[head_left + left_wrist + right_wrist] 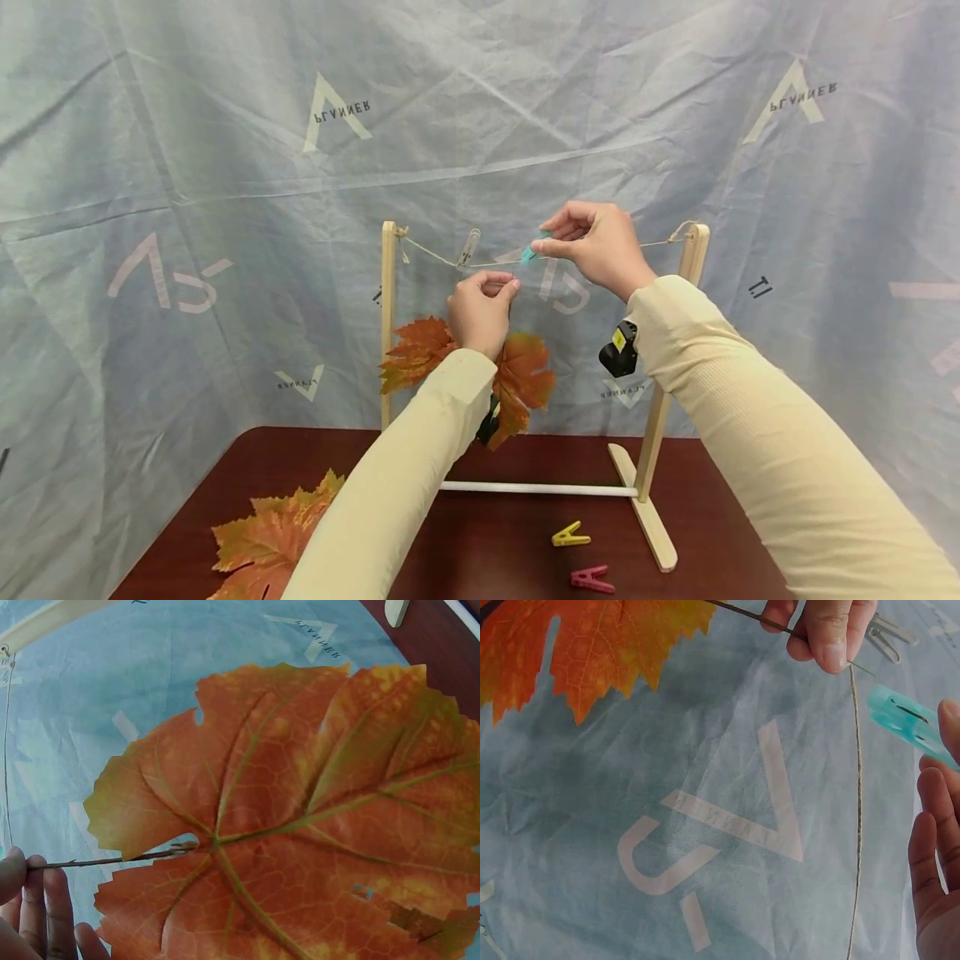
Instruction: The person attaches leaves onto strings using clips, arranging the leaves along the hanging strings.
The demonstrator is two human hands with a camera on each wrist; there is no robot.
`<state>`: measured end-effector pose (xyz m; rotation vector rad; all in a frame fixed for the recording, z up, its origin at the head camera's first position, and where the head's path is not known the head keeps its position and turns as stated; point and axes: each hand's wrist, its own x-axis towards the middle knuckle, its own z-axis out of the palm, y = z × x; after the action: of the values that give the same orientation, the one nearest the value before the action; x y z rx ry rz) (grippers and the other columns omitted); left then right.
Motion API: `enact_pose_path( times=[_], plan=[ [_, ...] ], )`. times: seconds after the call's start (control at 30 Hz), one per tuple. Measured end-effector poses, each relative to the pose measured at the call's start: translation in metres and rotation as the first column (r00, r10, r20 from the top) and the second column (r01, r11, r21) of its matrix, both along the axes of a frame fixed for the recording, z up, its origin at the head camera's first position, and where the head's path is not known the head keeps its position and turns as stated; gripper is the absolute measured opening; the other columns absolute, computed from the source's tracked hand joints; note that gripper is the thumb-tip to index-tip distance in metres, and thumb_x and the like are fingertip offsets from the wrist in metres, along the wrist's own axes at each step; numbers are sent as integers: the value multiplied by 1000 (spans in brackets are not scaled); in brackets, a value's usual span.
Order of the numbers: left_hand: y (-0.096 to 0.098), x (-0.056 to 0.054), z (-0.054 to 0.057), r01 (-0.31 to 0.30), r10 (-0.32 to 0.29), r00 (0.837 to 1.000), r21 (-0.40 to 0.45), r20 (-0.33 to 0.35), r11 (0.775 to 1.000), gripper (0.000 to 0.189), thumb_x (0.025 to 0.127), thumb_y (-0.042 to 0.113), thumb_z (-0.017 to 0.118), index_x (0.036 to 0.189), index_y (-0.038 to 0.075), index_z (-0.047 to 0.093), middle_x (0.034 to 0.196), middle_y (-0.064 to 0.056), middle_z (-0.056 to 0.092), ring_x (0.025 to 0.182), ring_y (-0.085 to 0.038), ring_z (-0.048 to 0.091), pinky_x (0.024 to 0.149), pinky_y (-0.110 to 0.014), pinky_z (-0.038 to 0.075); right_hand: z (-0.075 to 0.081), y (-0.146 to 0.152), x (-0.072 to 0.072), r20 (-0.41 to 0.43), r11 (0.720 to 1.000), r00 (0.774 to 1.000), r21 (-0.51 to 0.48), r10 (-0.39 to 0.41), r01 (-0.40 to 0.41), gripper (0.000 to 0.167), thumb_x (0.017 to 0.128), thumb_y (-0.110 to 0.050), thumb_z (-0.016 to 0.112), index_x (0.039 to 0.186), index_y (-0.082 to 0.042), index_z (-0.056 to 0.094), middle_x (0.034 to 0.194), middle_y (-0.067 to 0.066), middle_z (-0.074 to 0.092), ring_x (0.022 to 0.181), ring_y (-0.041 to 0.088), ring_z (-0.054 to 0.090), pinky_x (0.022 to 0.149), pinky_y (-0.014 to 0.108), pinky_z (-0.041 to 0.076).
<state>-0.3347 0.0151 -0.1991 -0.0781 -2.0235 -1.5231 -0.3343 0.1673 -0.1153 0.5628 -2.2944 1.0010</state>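
My left hand (482, 315) pinches the thin brown stem (90, 862) of an artificial orange autumn leaf (262, 780) between thumb and fingers. In the head view, orange foliage (525, 379) shows on both sides of my left wrist. The stem's tip reaches up close to the string (857, 787). Just right of it, my right hand (603, 246) pinches a teal clothespin (900, 716) between thumb and fingers, its end right by the string. A clear clothespin (469, 247) stands on the string to the left of both hands.
The string hangs between two wooden posts (652, 442), joined low down by a white rod (540, 488). On the dark red table (495, 550) lie a yellow clothespin (571, 534), a pink clothespin (592, 578) and another orange leaf (262, 537), partly behind my left sleeve.
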Motion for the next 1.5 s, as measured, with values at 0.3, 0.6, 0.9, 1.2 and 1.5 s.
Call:
enact_pose_path(
  times=[0.3,0.6,0.9,1.2,1.5],
  plan=[
    [3,-7,6,-47,45,998,30,46,998,17,92,30,78,102,16,81,85,1,75,73,-17,68,67,-34,53,0,0,-9,9,1000,1000,-23,-19,19,25,87,-21,84,104,-3,76,92,7,73,76,5,65,73,25,51],
    [1,-15,6,-38,36,999,40,40,998,17,92,27,78,103,15,80,88,-1,76,76,-18,70,69,-34,54,-3,-7,-19,46,1000,999,-5,4,-4,26,87,-20,84,105,-3,76,96,10,74,87,20,68,79,33,53],
    [2,-20,5,-33,32,999,45,33,998,15,92,24,78,103,15,81,88,-2,76,75,-20,70,67,-35,54,-5,-9,-24,73,1000,997,-4,28,-28,25,88,-20,84,106,-4,76,95,9,74,88,21,67,82,37,51],
    [3,-21,3,-26,24,999,53,41,998,14,91,25,79,101,15,81,87,-2,76,73,-19,69,65,-35,53,-7,-8,-26,97,1000,995,-10,31,-30,30,88,-22,83,110,-2,75,98,10,74,92,23,67,81,37,50],
    [5,-20,3,-26,24,999,60,33,998,17,91,27,78,101,14,81,86,-2,76,72,-18,69,65,-33,54,-5,-9,-25,114,999,993,-16,35,-34,29,89,-22,82,110,-3,75,99,11,74,93,25,66,83,39,50]
  ],
)
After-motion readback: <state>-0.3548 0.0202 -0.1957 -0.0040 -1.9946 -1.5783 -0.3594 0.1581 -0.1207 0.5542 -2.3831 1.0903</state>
